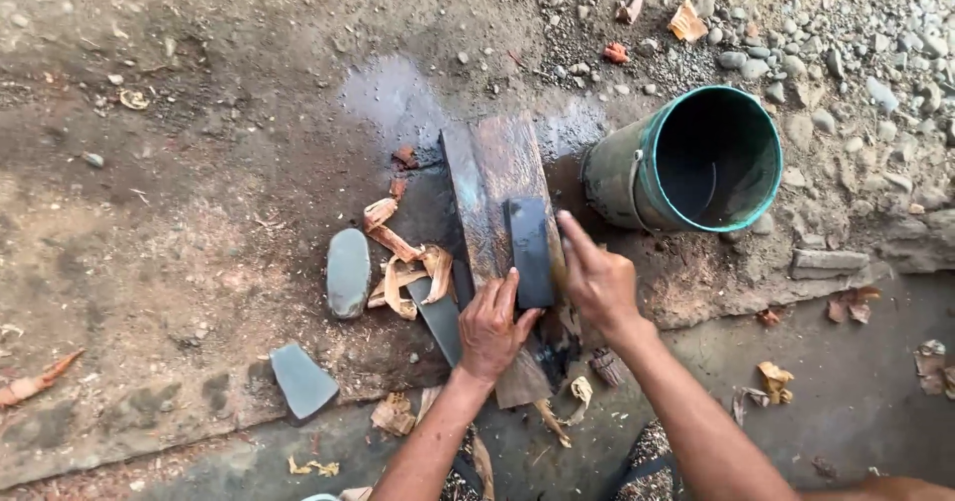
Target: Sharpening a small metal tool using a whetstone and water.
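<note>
Dark rectangular sharpening stone [529, 250] lying flat on a wet wooden plank [497, 178], near the plank's middle, on bare ground. Left hand [492, 327] resting at the stone's near left corner, fingers curled and pressed together, thumb laid against the stone's lower edge. Right hand [597, 277] just beside the stone on its right, index finger stretched out along the stone's right edge, other fingers folded; holding nothing visible. Grey blade-like piece [439, 317] lying beside the plank, under the left hand. Smooth oval grey stone [348, 272] further left, among curled wood shavings [408, 272]. Flat angular grey stone [302, 382] nearer the camera. Green bucket [686, 163] tipped on its side to the right of the plank, open mouth facing the camera, against gravel [846, 53]
</note>
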